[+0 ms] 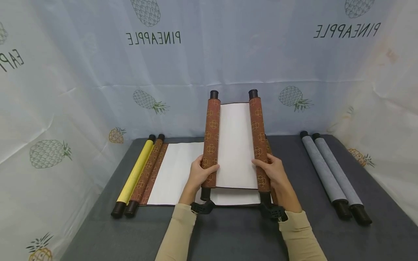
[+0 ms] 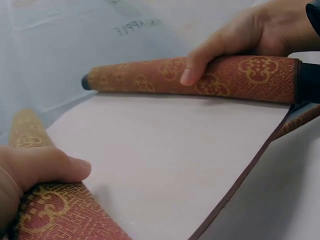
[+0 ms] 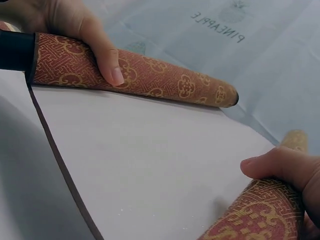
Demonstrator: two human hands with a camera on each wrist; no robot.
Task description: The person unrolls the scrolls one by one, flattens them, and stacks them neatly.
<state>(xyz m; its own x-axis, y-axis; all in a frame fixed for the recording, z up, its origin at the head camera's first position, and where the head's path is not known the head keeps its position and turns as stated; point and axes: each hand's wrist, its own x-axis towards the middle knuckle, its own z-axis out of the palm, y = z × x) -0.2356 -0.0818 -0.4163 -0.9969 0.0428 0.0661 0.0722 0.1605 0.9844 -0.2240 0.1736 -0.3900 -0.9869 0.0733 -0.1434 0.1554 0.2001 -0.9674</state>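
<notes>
I hold a brown patterned scroll, partly unrolled, tilted up above the grey table (image 1: pixel 228 232). My left hand (image 1: pixel 201 173) grips its left roll (image 1: pixel 211 141) near the lower end, thumb on the white sheet (image 1: pixel 236 145). My right hand (image 1: pixel 271 169) grips the right roll (image 1: pixel 259 141) the same way. In the left wrist view my left thumb (image 2: pixel 50 167) lies over the near roll (image 2: pixel 60 212), and the right hand (image 2: pixel 240 35) curls round the far roll (image 2: pixel 235 75). From the right wrist the right thumb (image 3: pixel 280 167) sits on the near roll (image 3: pixel 260 215).
A second brown scroll (image 1: pixel 148 174) lies unrolled flat on the table under the held one, its white sheet (image 1: pixel 174 174) showing. A yellow scroll (image 1: pixel 135 174) lies rolled at the far left. Two grey rolled scrolls (image 1: pixel 328 174) lie at the right. Pineapple-print cloth (image 1: pixel 98 72) walls the table.
</notes>
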